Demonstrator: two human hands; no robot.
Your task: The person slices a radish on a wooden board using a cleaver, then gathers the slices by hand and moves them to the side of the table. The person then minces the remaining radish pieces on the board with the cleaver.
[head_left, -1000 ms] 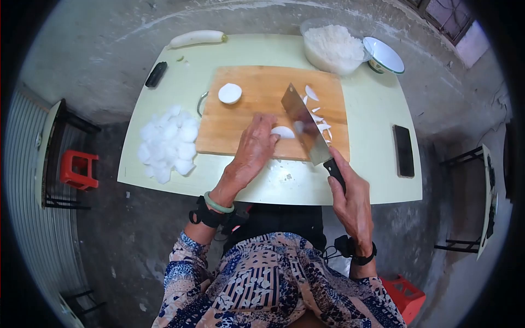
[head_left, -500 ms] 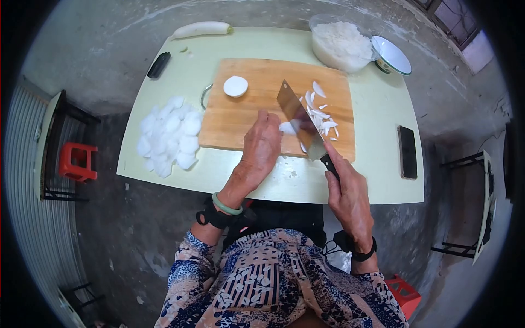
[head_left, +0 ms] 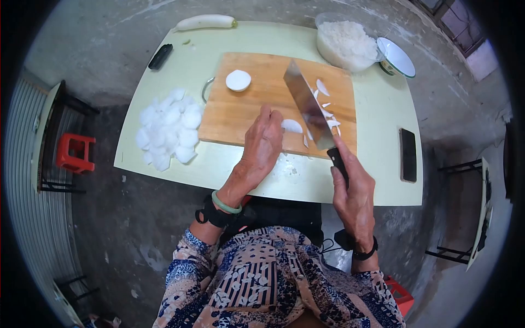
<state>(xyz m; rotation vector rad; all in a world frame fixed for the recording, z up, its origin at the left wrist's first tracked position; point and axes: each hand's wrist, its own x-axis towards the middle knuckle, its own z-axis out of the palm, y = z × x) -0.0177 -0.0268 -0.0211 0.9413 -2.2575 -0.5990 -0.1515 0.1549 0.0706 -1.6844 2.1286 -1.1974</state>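
Observation:
My right hand [head_left: 354,191] is wrapped around the black handle of a cleaver [head_left: 309,104], its broad blade slanting up and left over the cutting board [head_left: 268,98]. Curled fingers of my left hand [head_left: 264,134] hold the left end of a white radish piece [head_left: 291,126] near the board's front edge; part of it is hidden by the fingers. Thin radish slivers [head_left: 321,86] lie right of the blade, some partly hidden behind it. A radish chunk [head_left: 238,81] with its pale cut face up sits at the board's upper left.
Left of the board is a pile of radish slices [head_left: 169,128]. A whole radish [head_left: 205,22] and a black object [head_left: 160,57] lie farther back. At the back right stand a tub of shredded white food [head_left: 345,46] and a bowl [head_left: 396,58]; a phone [head_left: 407,155] lies right.
The cleaver has shifted right, away from the radish piece, so a gap shows between them. My left hand stays at the piece. The view has shifted slightly.

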